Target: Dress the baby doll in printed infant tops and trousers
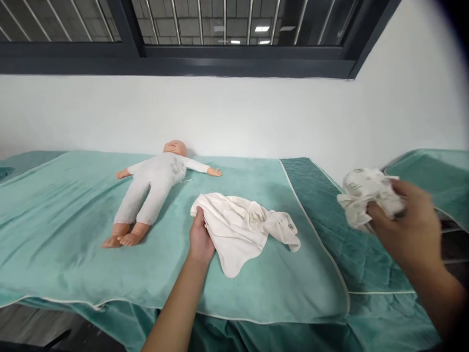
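Behind, a white wall rises to a dark-framed window with metal bars; a lightly creased green sheet overlaps a darker quilt at the right; a doll in white lies on the sheet; near it, the left hand has its grip closed on the edge of a white garment lying there; the right hand, its grip curled round a bunched printed cloth, holds that above the quilt.
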Tool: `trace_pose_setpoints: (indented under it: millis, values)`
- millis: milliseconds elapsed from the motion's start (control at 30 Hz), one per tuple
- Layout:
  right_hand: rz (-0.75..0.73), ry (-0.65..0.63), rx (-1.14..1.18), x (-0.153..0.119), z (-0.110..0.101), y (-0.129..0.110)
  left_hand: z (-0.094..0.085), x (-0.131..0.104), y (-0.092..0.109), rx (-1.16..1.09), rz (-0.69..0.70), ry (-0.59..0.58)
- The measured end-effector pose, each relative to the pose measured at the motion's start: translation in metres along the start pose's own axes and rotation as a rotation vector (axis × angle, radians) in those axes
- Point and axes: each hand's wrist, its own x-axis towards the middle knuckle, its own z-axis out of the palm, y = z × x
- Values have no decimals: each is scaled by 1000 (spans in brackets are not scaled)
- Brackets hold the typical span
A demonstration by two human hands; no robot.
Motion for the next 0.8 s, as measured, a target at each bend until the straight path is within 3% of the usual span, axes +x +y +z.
trace_pose_setpoints:
  millis: [133, 200, 333, 533, 633, 700, 800]
  values:
    - [-256, -387, -27, -29, 44, 40, 0, 0, 0, 20, 28, 25]
    - [-224, -478, -113, -44, 64, 51, -1, 1, 0, 27, 25, 20]
    - [-199, -472, -231, -56, 78, 53, -3, 1, -2, 36, 9, 6]
    - [-208, -404, -253, -52, 68, 46, 1, 0, 2, 71, 43, 30]
    - [-212, -309, -191, -44, 59, 34, 5, 7, 21, 182, 53, 42]
    - [-236, -273, -59, -37, 53, 14, 13, 11, 38, 305, 62, 18]
    - [-225, -391, 292, -25, 45, -40, 39, 10, 61, 528, 107, -87]
